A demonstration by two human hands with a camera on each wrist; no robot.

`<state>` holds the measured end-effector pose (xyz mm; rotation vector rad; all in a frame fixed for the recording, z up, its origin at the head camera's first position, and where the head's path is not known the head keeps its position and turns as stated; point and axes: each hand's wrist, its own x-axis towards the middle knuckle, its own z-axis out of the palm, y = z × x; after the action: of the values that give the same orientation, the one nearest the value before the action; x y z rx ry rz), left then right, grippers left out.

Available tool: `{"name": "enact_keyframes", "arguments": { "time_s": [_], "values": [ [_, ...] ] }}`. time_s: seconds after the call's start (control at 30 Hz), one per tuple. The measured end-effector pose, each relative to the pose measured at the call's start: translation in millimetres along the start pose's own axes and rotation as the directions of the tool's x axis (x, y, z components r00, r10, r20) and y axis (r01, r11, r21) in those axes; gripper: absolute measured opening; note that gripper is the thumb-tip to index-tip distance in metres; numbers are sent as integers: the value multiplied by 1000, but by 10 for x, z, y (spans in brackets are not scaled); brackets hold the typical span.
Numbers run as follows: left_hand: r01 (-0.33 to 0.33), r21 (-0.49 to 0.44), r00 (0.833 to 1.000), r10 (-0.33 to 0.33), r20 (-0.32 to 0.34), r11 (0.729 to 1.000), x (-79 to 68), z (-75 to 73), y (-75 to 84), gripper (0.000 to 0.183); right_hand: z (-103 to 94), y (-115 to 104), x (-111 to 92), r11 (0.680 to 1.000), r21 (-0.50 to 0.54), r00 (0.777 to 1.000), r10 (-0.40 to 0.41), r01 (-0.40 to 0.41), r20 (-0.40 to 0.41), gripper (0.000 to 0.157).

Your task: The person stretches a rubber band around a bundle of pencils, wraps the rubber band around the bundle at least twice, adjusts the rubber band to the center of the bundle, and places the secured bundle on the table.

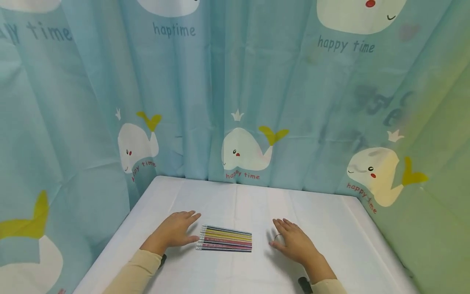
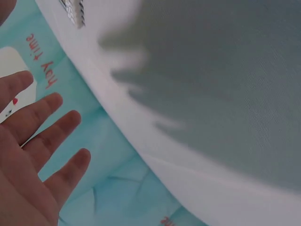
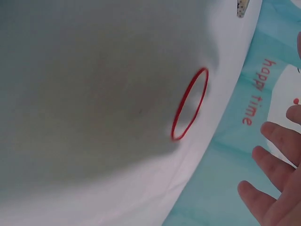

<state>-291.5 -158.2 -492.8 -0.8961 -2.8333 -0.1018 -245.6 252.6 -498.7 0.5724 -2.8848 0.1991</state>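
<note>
Several slim pencils [image 1: 225,239] in dark, yellow, red and pink lie side by side in a flat row on the white table. My left hand [image 1: 176,230] is just left of the row, palm down with its fingers spread. The left wrist view shows that hand [image 2: 35,150] holding nothing, with the patterned end of the row [image 2: 75,12] at the top. On the right, my right hand [image 1: 293,243] hovers with extended fingers. A red rubber band [image 3: 190,104] lies on the table by it, and the right hand [image 3: 277,165] does not grip it.
The white-covered table [image 1: 238,204] ends at the back against a light blue curtain [image 1: 198,102] printed with whales. More curtain hangs along both sides. Dark straps [image 1: 304,284] sit at the wrists. Both hands cast shadows on the cloth.
</note>
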Motion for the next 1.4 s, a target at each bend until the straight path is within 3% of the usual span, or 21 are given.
{"name": "enact_keyframes", "arguments": {
  "time_s": [0.33, 0.6, 0.9, 1.17, 1.4],
  "values": [
    [-22, 12, 997, 21, 68, 1000, 238, -5, 156, 83, 76, -163, 273, 996, 26, 995, -90, 88, 48, 77],
    [-21, 9, 991, 20, 132, 1000, 357, 77, 223, 80, 191, -316, 386, 991, 86, 987, -108, 99, 117, 77],
    [-47, -57, 990, 54, 133, 997, 433, 144, 286, 73, 276, -460, 512, 991, 103, 971, -108, 87, 214, 74],
    [-21, -114, 986, 40, 162, 993, 522, 212, 364, 74, 416, -565, 643, 990, 103, 963, -122, 99, 240, 70],
    [32, -140, 977, -2, 214, 990, 547, 229, 409, 68, 420, -683, 725, 985, 80, 959, -166, 151, 230, 60]
  ]
}}
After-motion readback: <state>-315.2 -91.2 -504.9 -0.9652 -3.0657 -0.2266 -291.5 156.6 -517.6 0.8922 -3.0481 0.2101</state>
